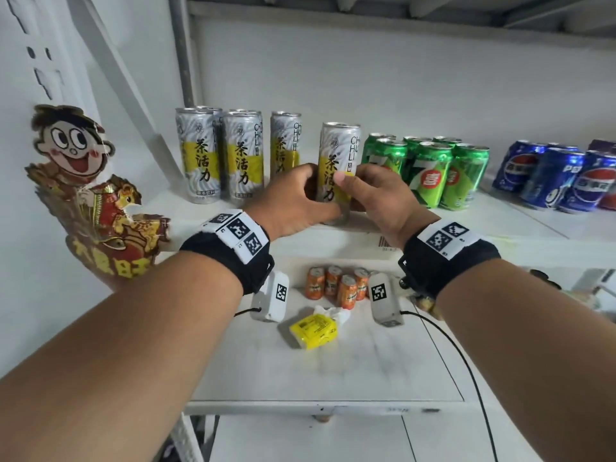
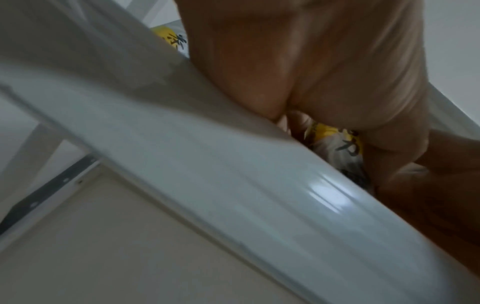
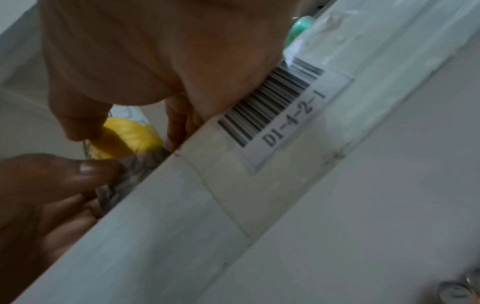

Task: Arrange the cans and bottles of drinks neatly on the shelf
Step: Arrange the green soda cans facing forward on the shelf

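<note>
1. White metal shelf point(image 1: 433, 225) against a pale wall is carrying grouped drinks.
2. Left hand point(image 1: 293, 198) and right hand point(image 1: 376, 195) are flanking one tall tea can point(image 1: 338, 161); fingers of both are curling round its lower half.
3. Can is standing upright between the fingers, long axis vertical, near the shelf's front edge.
4. Other tea cans point(image 1: 226, 155) are standing beyond the left fingers; green cans point(image 1: 433, 171) beyond the right fingers.
5. Likely next: sliding it leftward to its row; both hands equally near.

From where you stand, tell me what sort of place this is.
Probably a small shop or stockroom. White metal shelf holds drinks grouped by brand: tall silver-and-yellow tea cans, green soda cans, blue cola cans. A barcode location label marks the shelf edge.
</note>
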Demonstrator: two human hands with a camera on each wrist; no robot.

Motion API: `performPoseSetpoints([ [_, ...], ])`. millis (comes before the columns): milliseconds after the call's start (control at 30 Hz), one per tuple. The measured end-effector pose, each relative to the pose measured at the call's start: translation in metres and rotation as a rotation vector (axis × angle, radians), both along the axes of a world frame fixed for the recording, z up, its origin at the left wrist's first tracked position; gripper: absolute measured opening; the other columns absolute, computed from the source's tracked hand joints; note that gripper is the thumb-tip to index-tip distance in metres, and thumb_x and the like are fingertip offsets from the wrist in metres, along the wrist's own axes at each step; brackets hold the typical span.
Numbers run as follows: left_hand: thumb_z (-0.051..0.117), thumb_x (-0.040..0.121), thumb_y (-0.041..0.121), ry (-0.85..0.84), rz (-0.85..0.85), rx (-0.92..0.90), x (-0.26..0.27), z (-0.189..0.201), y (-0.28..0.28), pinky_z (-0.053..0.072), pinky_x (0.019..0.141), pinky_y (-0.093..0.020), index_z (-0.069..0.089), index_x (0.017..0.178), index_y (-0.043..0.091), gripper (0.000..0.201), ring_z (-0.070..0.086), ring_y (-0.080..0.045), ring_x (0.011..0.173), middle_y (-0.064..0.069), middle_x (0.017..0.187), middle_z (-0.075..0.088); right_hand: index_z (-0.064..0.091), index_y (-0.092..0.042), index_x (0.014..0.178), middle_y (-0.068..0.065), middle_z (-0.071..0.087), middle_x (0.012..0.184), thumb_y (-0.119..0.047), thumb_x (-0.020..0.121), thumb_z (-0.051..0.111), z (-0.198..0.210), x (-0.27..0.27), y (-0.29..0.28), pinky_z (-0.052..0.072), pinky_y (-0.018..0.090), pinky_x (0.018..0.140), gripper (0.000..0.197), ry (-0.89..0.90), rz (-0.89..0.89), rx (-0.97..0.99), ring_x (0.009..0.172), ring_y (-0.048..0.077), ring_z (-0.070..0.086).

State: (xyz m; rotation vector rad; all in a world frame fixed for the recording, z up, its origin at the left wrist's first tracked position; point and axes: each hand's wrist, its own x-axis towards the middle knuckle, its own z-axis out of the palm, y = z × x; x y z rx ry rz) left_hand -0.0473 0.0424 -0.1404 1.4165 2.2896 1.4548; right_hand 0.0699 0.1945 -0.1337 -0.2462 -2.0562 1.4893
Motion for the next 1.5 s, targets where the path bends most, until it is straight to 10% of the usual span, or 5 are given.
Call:
performPoseSetpoints([
  [167, 0.092, 0.083, 0.029, -0.208, -0.142, 0.156, -0.017, -0.006, 0.005, 0.064, 0.094, -0.039, 0.074, 0.119, 0.014, 0.043, 0.079, -0.02, 0.103, -0.002, 0.108, 0.082, 0.071, -0.001, 0.113, 0.022, 0.076, 0.111, -0.048, 0.096, 0.071, 0.002, -0.001, -0.002, 0.056, 0.062, 0.098, 0.05, -0.009, -0.01, -0.053, 0.107, 0.045, 0.072],
  [567, 0.079, 0.083, 0.062, -0.311, -0.133, 0.237, -0.03, -0.012, 0.012, 0.063, 0.058, -0.033, 0.076, 0.095, -0.002, 0.065, 0.079, -0.029, 0.074, -0.018, 0.084, 0.079, 0.059, 0.023, 0.117, 0.042, 0.06, 0.101, -0.024, 0.102, 0.065, 0.005, 0.008, -0.006, 0.049, 0.061, 0.089, 0.049, -0.038, 0.106, -0.099, 0.087, 0.045, 0.058],
  [1133, 0.073, 0.088, 0.065, -0.144, -0.083, 0.23, -0.024, -0.01, 0.009, 0.062, 0.091, -0.057, 0.081, 0.101, 0.004, 0.063, 0.076, -0.043, 0.098, -0.022, 0.099, 0.08, 0.063, 0.015, 0.122, 0.049, 0.058, 0.115, -0.02, 0.098, 0.07, 0.003, 0.011, -0.007, 0.049, 0.07, 0.091, 0.043, -0.047, 0.109, -0.053, 0.09, 0.043, 0.057],
  [1333, 0.078, 0.097, 0.037, -0.198, -0.165, 0.251, -0.026, -0.013, 0.01, 0.058, 0.077, -0.023, 0.076, 0.108, 0.014, 0.025, 0.076, -0.008, 0.086, 0.0, 0.097, 0.083, 0.068, 0.008, 0.118, 0.019, 0.063, 0.095, -0.009, 0.1, 0.064, 0.003, 0.01, -0.004, 0.052, 0.035, 0.069, 0.025, 0.016, 0.121, -0.102, 0.078, 0.028, 0.058],
  [1500, 0.089, 0.088, 0.023, -0.181, -0.189, 0.262, -0.026, -0.014, 0.008, 0.061, 0.101, -0.045, 0.074, 0.116, 0.013, 0.034, 0.077, -0.025, 0.11, -0.008, 0.111, 0.082, 0.073, -0.006, 0.116, 0.013, 0.077, 0.105, -0.021, 0.104, 0.062, 0.0, 0.01, -0.002, 0.06, 0.041, 0.084, 0.022, 0.083, 0.153, -0.132, 0.091, 0.028, 0.072],
])
